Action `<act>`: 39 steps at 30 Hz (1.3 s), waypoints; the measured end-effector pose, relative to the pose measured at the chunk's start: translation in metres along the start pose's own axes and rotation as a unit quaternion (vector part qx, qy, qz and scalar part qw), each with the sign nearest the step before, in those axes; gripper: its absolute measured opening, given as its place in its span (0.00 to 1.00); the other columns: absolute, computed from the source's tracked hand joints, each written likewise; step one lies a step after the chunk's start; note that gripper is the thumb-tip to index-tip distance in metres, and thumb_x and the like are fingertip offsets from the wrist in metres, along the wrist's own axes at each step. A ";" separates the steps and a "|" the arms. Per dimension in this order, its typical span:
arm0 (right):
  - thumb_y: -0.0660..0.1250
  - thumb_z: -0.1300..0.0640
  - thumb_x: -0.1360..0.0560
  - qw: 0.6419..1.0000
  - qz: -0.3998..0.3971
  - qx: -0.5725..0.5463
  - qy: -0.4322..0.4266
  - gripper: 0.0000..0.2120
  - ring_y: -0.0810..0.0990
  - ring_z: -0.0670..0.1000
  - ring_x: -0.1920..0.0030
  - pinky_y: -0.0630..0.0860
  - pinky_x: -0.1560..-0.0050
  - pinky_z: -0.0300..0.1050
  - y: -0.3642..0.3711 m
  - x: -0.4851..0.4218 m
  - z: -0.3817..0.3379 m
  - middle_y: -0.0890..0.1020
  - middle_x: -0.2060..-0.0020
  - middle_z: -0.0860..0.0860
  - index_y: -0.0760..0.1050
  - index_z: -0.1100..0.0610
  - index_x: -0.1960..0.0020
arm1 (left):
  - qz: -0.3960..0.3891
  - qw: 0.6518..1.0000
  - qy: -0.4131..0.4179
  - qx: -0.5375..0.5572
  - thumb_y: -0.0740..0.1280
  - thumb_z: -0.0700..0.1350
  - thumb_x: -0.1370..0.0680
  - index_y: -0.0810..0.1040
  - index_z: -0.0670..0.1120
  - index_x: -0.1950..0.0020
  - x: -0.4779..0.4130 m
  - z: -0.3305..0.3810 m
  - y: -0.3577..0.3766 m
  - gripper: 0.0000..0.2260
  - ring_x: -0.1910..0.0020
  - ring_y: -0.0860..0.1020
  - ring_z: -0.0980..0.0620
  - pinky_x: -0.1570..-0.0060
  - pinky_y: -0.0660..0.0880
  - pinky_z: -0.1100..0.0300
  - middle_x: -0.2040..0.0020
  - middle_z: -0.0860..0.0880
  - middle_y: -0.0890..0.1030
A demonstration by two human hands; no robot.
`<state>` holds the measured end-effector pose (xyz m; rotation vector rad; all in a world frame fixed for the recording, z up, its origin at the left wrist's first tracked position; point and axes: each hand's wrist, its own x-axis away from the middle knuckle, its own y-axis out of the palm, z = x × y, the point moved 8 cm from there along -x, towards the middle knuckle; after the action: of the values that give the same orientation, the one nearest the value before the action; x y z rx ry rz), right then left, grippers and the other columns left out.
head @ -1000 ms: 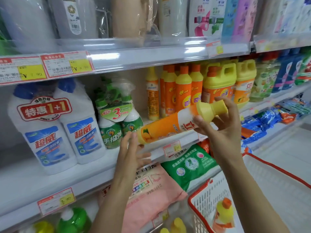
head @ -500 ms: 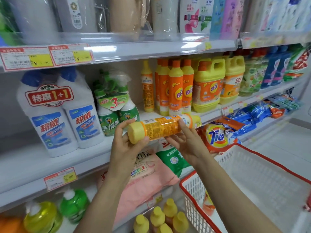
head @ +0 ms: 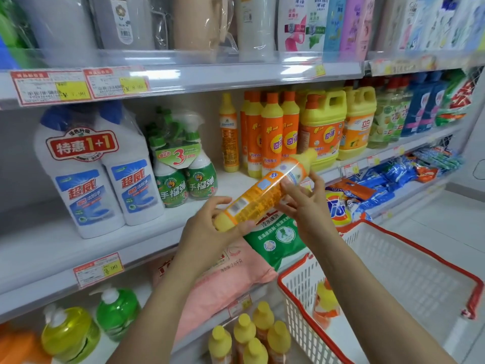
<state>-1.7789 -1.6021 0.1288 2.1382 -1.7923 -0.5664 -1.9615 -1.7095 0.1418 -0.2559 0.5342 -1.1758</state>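
Your left hand [head: 207,232] grips the orange bottle [head: 265,195] by its base and your right hand [head: 309,208] pinches its upper body. It is tilted before the shelf [head: 65,248], near the basket [head: 420,248]. Rotate it slowly, label upward, so it doesn't slip.

A red-rimmed basket [head: 420,252], apparently holding one bottle [head: 325,298], beside stocked shelves [head: 39,248]
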 end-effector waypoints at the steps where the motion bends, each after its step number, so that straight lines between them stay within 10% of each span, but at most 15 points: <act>1: 0.74 0.57 0.27 0.998 -0.016 0.049 -0.033 0.36 0.84 0.54 0.46 0.82 0.58 0.43 0.005 0.003 -0.007 0.77 0.40 0.58 0.59 0.44 0.26 | 0.001 0.999 0.006 -0.036 0.77 0.62 0.35 0.75 0.61 0.43 0.001 -0.003 0.003 0.23 0.55 0.80 0.60 0.55 0.77 0.61 0.52 0.58 0.82; 8: 0.65 0.48 0.21 0.968 -0.109 0.190 -0.118 0.20 0.83 0.46 0.44 0.83 0.52 0.44 0.025 0.008 -0.045 0.80 0.42 0.51 0.69 0.52 0.31 | -0.155 0.974 -0.001 0.167 0.71 0.47 0.27 0.78 0.49 0.37 0.012 -0.025 0.020 0.18 0.46 0.82 0.55 0.52 0.77 0.68 0.44 0.53 0.84; 13: 0.74 0.51 0.30 0.959 -0.198 0.193 -0.063 0.32 0.83 0.54 0.43 0.83 0.49 0.56 0.034 0.007 -0.037 0.81 0.41 0.56 0.67 0.50 0.29 | -0.201 0.960 0.001 0.194 0.67 0.47 0.23 0.77 0.48 0.35 0.012 -0.027 0.022 0.17 0.42 0.81 0.51 0.46 0.77 0.63 0.41 0.50 0.83; 20: 0.74 0.59 0.26 0.958 -0.046 0.165 -0.231 0.33 0.80 0.56 0.41 0.83 0.49 0.56 0.056 -0.026 -0.060 0.78 0.40 0.58 0.61 0.56 0.27 | 0.052 0.983 0.096 -0.145 0.64 0.55 0.20 0.69 0.58 0.29 -0.030 -0.029 -0.036 0.20 0.36 0.69 0.58 0.41 0.67 0.58 0.33 0.58 0.72; 26: 0.77 0.56 0.28 0.892 -0.002 0.301 -0.338 0.33 0.79 0.48 0.43 0.77 0.41 0.47 0.099 -0.088 -0.065 0.79 0.40 0.51 0.65 0.58 0.29 | -0.028 0.910 0.089 -0.403 0.57 0.59 0.18 0.63 0.58 0.24 -0.058 -0.078 -0.029 0.23 0.26 0.61 0.56 0.31 0.56 0.60 0.24 0.57 0.64; 39: 0.72 0.43 0.27 0.808 -0.038 0.512 -0.288 0.42 0.75 0.64 0.40 0.74 0.49 0.51 0.157 -0.176 -0.010 0.74 0.37 0.63 0.55 0.57 0.22 | 0.043 0.913 0.079 -0.399 0.56 0.62 0.19 0.69 0.66 0.30 -0.065 -0.093 -0.035 0.18 0.29 0.65 0.64 0.39 0.65 0.63 0.29 0.67 0.68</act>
<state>-1.9368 -1.4577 0.2295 2.9285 -2.8161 -0.2708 -2.0563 -1.6550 0.0958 -0.8314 1.1499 -0.8426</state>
